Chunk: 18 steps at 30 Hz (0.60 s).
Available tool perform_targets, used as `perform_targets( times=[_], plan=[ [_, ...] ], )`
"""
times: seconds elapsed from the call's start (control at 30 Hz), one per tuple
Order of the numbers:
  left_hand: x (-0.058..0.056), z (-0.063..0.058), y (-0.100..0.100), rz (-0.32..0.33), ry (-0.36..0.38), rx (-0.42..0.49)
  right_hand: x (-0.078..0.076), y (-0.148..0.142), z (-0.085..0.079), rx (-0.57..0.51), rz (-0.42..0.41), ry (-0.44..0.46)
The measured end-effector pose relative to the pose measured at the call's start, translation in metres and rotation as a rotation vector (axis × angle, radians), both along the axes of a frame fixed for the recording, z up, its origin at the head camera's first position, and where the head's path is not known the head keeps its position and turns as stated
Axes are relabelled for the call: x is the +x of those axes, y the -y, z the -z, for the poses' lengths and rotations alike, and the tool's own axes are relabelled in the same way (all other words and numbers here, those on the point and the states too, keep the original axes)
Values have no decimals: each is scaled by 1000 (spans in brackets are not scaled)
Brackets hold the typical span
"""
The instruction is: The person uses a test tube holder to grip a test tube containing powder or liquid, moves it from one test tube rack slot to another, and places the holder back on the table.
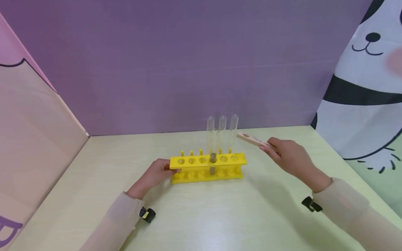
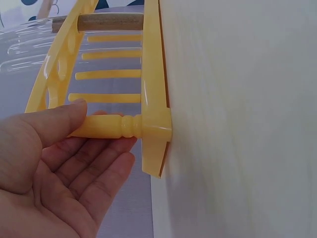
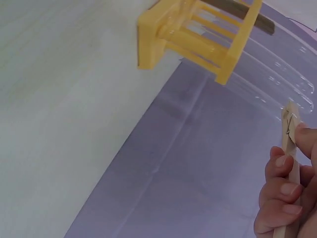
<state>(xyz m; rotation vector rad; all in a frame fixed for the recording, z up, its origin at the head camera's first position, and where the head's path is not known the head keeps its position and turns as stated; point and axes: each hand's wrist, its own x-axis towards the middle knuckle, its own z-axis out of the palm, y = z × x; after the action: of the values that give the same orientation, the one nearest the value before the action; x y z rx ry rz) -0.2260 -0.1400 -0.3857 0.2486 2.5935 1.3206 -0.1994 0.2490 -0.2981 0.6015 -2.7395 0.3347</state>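
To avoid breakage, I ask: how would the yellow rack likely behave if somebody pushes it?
The yellow rack looks like thin plastic, so probably light and stiff. Tall clear tubes rise above it, so a push might tip it.

Glossy plastic rack (image 1: 205,166), wooden clamp (image 1: 252,140)

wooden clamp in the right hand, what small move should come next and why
Probably ease the wooden clamp slightly left toward the rightmost tube: the right hand has its tip close to that tube, which stands rounded end up, and the left hand holds the yellow rack at its left end, which should help steady it.
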Motion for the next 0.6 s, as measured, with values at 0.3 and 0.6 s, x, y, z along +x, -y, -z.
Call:
perform_targets(
  times=[0.3, 0.6],
  plan=[
    [0, 0, -1, -15, 13, -5, 3, 12, -13, -17, -40, -1],
    [0, 0, -1, -11, 3, 9, 3, 25, -28, -27, -106, -132]
  ],
)
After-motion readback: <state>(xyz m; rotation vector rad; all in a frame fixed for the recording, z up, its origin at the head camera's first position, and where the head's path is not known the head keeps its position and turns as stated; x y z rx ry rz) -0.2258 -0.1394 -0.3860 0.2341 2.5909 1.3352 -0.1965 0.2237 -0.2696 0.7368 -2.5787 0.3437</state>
